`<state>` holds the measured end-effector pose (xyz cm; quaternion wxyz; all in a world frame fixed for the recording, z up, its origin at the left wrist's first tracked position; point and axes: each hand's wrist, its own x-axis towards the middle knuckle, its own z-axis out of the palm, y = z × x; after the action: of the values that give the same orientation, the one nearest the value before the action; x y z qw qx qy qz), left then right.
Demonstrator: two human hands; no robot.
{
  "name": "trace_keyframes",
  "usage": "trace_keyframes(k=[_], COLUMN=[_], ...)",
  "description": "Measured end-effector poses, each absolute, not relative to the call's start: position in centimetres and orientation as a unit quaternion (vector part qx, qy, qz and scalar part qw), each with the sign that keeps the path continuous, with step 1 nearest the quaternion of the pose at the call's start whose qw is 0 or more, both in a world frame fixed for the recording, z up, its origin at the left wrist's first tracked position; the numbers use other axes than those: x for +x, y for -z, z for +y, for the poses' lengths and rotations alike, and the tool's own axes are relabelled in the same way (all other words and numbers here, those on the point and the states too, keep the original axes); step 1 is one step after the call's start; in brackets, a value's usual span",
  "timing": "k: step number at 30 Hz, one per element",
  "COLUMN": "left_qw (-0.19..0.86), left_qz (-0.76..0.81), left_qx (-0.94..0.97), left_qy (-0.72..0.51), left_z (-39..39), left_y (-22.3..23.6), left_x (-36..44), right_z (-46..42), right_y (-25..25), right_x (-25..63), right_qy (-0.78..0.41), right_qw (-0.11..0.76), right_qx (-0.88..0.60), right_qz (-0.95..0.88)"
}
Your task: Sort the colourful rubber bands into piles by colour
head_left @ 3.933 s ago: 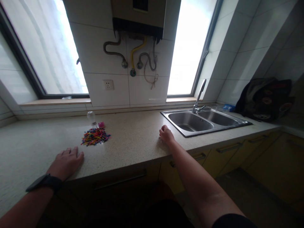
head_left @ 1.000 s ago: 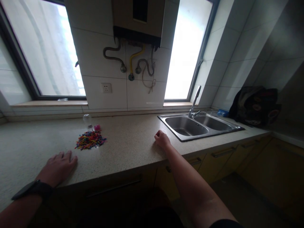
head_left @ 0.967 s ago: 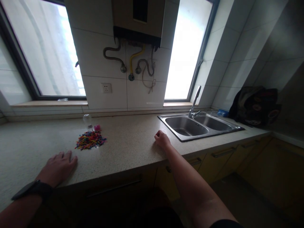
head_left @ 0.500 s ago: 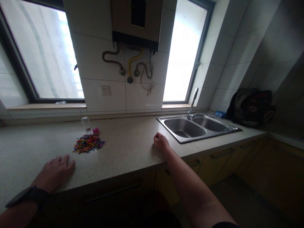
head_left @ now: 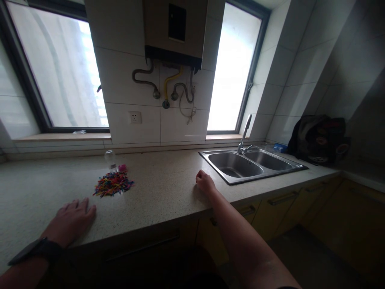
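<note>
My left hand (head_left: 70, 218) lies flat on the speckled counter (head_left: 156, 188) with its fingers apart, a dark watch on the wrist. Just beyond its fingertips is a loose pile of small, thin, multicoloured pieces (head_left: 112, 184); their kind is too small to tell. Behind the pile stands a clear bottle (head_left: 110, 158), with a pink cap (head_left: 122, 167) beside it. Farther right, my right hand (head_left: 205, 181) rests on the counter near the sink's left corner, its fingers curled closed. Whatever those fingers may hold is hidden.
A double-bowl steel sink (head_left: 236, 164) with a faucet (head_left: 245, 134) is set into the counter on the right. Past it sit a blue item (head_left: 280, 148) and a dark backpack (head_left: 320, 138). A water heater (head_left: 176, 28) with pipes hangs on the wall between two windows.
The camera view has shifted slightly, so the whole scene sits a little lower in the picture. Both hands keep their places on the counter, and the pile looks the same.
</note>
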<state>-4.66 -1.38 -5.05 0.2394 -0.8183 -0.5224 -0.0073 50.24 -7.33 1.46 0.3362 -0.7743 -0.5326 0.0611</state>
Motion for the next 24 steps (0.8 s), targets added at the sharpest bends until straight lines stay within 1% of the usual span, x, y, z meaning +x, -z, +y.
trace_keyframes(k=[7, 17, 24], left_qw=[0.244, 0.209, 0.225], left_qz=[-0.516, -0.528, -0.529], left_qx=[-0.821, -0.823, -0.818], left_qy=[-0.003, 0.014, -0.001], left_z=[-1.7, -1.8, -1.8], left_y=[4.7, 4.3, 4.4], left_x=[-4.5, -4.2, -4.3], right_z=[-6.9, -6.5, -6.3], right_y=[-0.9, -0.4, -0.1], right_x=[50.6, 51.2, 51.4], right_qy=[-0.052, -0.051, -0.05], right_qw=[0.343, 0.359, 0.373], right_qx=[-0.77, -0.758, -0.751], right_qz=[-0.536, -0.542, -0.542])
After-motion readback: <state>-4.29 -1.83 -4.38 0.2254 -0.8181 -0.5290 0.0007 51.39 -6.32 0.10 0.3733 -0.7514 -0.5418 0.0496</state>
